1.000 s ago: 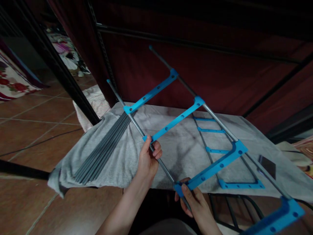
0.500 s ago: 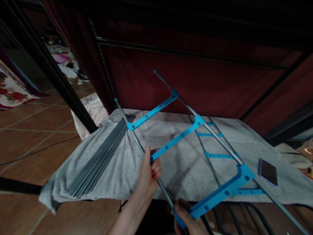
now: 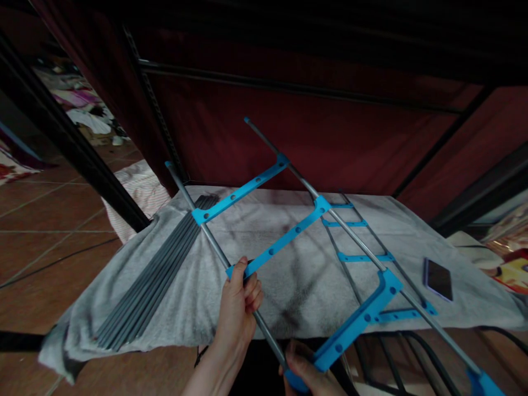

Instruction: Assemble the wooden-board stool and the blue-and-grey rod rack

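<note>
A rack frame of grey metal tubes and blue plastic crossbars (image 3: 297, 230) is held up at a slant above a cloth-covered surface. My left hand (image 3: 241, 300) is closed around its left tube, right where the middle crossbar joins. Lower down, my right hand (image 3: 307, 369) grips the blue end of the nearest crossbar (image 3: 350, 330) on the same tube. The far crossbar (image 3: 241, 190) sits near the capped tube ends. A second frame (image 3: 365, 257) of similar tubes and blue bars lies on the cloth at the right, partly hidden behind the held one.
Several loose grey tubes (image 3: 152, 280) lie bundled on the grey cloth (image 3: 284, 308) at the left. A phone (image 3: 438, 279) rests at the right. Dark posts (image 3: 74, 137) and a dark red curtain (image 3: 313, 132) stand behind. Black chair-like tubing (image 3: 396, 368) is below the front edge.
The view has shifted, so the surroundings sit further left. The held frame has moved slightly, showing another blue part at its lower right. Both hands keep their grip.
</note>
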Tool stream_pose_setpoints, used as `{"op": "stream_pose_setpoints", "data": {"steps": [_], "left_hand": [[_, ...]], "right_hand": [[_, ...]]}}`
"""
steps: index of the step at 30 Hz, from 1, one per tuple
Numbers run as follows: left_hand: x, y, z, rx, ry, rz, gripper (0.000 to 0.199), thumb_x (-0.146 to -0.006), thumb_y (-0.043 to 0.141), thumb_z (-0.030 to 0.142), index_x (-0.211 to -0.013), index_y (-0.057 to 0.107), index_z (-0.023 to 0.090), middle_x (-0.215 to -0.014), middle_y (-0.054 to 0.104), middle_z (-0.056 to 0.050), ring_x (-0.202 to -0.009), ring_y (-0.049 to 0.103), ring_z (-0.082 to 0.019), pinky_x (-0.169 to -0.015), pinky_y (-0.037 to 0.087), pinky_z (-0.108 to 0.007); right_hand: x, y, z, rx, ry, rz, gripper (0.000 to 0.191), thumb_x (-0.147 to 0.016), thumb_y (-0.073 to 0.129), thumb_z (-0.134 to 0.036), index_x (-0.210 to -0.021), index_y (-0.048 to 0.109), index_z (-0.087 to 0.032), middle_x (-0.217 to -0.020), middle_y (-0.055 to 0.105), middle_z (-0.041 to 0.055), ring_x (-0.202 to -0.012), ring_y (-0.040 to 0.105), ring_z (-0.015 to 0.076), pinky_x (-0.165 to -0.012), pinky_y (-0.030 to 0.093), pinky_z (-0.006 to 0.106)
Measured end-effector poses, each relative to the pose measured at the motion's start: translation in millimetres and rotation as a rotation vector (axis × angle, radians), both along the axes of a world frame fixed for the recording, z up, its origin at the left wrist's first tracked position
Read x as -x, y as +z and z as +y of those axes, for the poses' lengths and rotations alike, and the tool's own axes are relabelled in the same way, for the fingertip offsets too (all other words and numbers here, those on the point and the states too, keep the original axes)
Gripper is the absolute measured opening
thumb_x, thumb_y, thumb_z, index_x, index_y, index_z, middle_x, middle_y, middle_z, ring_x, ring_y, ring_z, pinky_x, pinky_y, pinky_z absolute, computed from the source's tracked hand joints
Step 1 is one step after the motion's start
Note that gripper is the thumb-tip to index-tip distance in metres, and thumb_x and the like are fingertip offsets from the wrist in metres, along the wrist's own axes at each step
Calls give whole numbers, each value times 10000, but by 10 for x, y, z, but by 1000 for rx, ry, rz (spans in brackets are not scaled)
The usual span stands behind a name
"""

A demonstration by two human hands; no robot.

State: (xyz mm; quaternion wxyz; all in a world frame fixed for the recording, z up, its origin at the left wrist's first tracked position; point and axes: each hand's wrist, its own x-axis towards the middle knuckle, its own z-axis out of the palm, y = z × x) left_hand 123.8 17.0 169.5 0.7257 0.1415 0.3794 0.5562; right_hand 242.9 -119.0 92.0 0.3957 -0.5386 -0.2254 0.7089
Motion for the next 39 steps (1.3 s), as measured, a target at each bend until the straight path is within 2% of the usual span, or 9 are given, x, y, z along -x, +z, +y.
{"op": "stream_pose_setpoints", "data": {"steps": [5, 12, 20, 22, 26, 29, 32, 36, 39], "left_hand": [[40, 3, 19, -60, -6, -7, 400, -736, 723, 347, -682, 349, 215, -419, 212, 140, -338, 110, -29, -323, 78, -169], [22, -259, 348, -66, -81, -47, 398, -774, 666, 297, -641, 302, 209, -427, 207, 137, -310, 171, -23, -313, 120, -163], [296, -644, 526, 40, -166, -220, 407, -808, 605, 259, -602, 258, 214, -422, 226, 116, -294, 214, -30, -291, 160, -171], [338, -730, 478, 41, -150, -233, 414, -799, 615, 247, -597, 256, 212, -420, 234, 113, -294, 224, -31, -291, 166, -174], [319, -829, 400, -4, -135, -267, 396, -790, 618, 220, -586, 279, 206, -421, 259, 106, -296, 239, -32, -296, 171, -182], [273, -850, 353, -13, -124, -268, 429, -795, 628, 247, -559, 272, 207, -412, 278, 98, -298, 245, -35, -304, 203, -193], [207, -854, 288, -32, -113, -235, 440, -799, 649, 288, -554, 292, 205, -404, 251, 101, -299, 231, -39, -303, 174, -197], [130, -908, 205, -80, -119, -137, 407, -804, 661, 370, -593, 359, 196, -439, 271, 103, -326, 241, -38, -334, 210, -188], [213, -945, 189, -26, -56, 193, 331, -785, 669, 462, -731, 521, 171, -602, 516, 33, -491, 485, -90, -487, 413, -227]], "right_hand": [[-21, 129, 40, -83, 99, 25, 561, -748, 571, -723, -804, 596, -166, -513, 500, -43, -454, 419, 61, -479, 295, 184], [58, 81, 284, -69, -11, 2, 566, -697, 583, -738, -832, 544, -189, -492, 485, -75, -330, 280, 42, -348, 137, 181], [-424, 99, 72, -216, 177, -262, 478, -700, 664, -653, -801, 685, -187, -630, 608, -5, -561, 520, 108, -519, 379, 212], [-642, 286, 13, -354, 202, -473, 383, -753, 668, -575, -802, 720, -199, -691, 646, 16, -629, 561, 142, -561, 405, 237], [-958, 968, 176, -695, -136, -1046, 343, -945, 448, -460, -1112, 656, -245, -1028, 682, 59, -927, 625, 207, -808, 477, 314], [-1070, 1410, 375, -832, -73, -1458, 339, -955, 435, -427, -1166, 626, -241, -1083, 668, 76, -972, 625, 222, -852, 478, 351], [-1155, 1576, 529, -866, -92, -1761, 409, -931, 467, -470, -1203, 607, -199, -1156, 640, 125, -1076, 587, 271, -909, 449, 401], [-1275, 1441, 695, -670, 186, -1507, 426, -966, 355, -492, -1080, 623, -182, -888, 690, 85, -818, 644, 206, -718, 464, 308], [-1355, 1298, 735, -551, 255, -1253, 398, -967, 342, -487, -964, 608, -192, -736, 658, 30, -701, 619, 173, -616, 415, 261]]}}
